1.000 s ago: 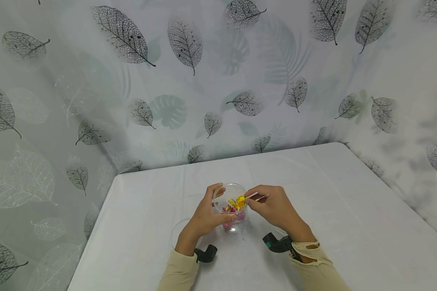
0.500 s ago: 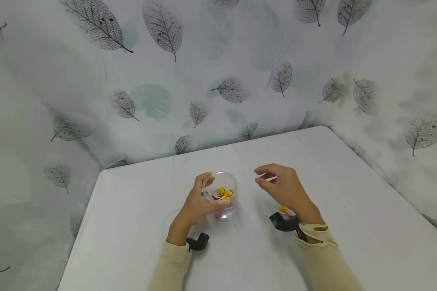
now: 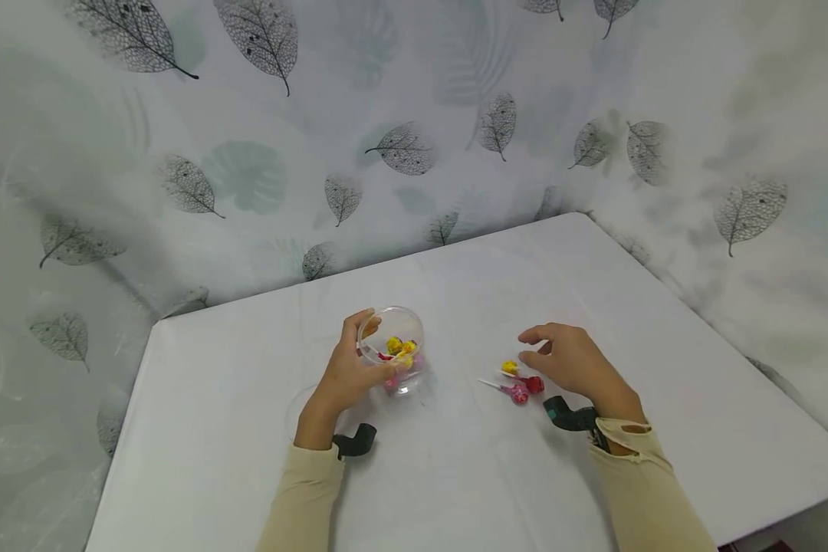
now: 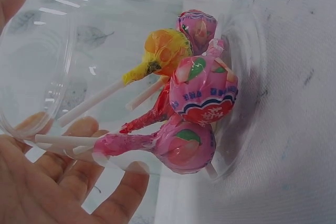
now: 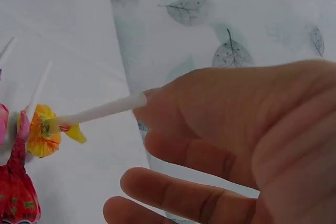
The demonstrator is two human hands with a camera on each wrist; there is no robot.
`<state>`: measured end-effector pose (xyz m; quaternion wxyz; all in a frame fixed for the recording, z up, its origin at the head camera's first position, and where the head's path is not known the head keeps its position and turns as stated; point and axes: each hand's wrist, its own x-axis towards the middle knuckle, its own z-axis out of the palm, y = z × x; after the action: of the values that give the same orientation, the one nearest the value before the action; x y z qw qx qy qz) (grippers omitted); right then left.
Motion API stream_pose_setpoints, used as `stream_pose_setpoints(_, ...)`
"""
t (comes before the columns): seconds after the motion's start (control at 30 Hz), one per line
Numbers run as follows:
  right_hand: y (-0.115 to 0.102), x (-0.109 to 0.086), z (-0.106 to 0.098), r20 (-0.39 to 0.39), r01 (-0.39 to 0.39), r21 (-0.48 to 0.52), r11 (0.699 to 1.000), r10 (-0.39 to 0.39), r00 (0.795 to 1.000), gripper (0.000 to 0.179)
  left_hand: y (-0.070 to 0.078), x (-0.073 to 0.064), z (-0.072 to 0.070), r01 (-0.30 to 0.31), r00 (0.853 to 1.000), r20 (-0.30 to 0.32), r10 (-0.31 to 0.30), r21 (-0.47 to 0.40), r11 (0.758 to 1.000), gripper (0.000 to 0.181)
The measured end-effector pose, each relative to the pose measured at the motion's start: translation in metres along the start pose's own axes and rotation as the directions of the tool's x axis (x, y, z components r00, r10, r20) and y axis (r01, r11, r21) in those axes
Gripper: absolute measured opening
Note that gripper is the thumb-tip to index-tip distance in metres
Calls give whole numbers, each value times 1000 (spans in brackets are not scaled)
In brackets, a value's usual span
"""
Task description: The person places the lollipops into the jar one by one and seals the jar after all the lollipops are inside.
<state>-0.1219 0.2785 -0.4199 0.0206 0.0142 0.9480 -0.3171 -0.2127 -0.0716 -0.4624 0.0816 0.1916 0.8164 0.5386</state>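
Observation:
My left hand (image 3: 348,372) grips a clear plastic jar (image 3: 409,326), tilted, from its left side. Inside the jar lie several wrapped lollipops with white sticks, among them a yellow lollipop (image 4: 167,51) and a pink lollipop (image 4: 205,87). My right hand (image 3: 579,362) hovers low over the table, thumb and fingers apart. Beside its fingertips is another yellow lollipop (image 5: 44,132), whose stick reaches the thumb tip in the right wrist view; whether they touch I cannot tell. A red lollipop (image 3: 534,385) and a pink-purple lollipop (image 3: 519,395) lie close by on the table.
A white cloth covers the table (image 3: 421,491). Near the left wrist lies a faint clear round lid (image 3: 290,418), partly hidden by the arm. Leaf-patterned curtains (image 3: 317,161) stand behind the table and at its sides. Both wrists carry a black camera (image 3: 356,441).
My right hand has let go of a yellow lollipop in the jar and moved right and down to the loose lollipops. The left hand keeps its grip. The head view has turned right.

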Motion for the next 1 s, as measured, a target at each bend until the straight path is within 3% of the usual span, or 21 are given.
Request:
stream_pose_setpoints(0.3, -2, 1, 12, 51, 40, 37, 999, -41, 998, 28, -3, -3, -5, 29, 999, -26, -30, -21, 999, 100)
stream_pose_setpoints(0.43, 3, 1, 17, 26, 21, 20, 1000, -22, 999, 18, -4, -4, -1, 29, 999, -12, -30, -25, 999, 100)
stream_pose_setpoints(0.63, 8, 3, 21, -15, 22, 14, 1000, -22, 1000, 16, -2, -4, 1, -2, 1000, -22, 1, -35, 999, 99)
stream_pose_setpoints(0.8, 5, 5, 23, -43, 24, -2, 1000, -24, 999, 13, -1, -5, 1, 6, 1000, -18, -7, -34, 999, 99)
stream_pose_setpoints(1.0, 2, 8, 24, -149, 38, -9, 999, -39, 988, 12, 0, -6, -1, 4, 1000, -28, -5, -32, 999, 97)
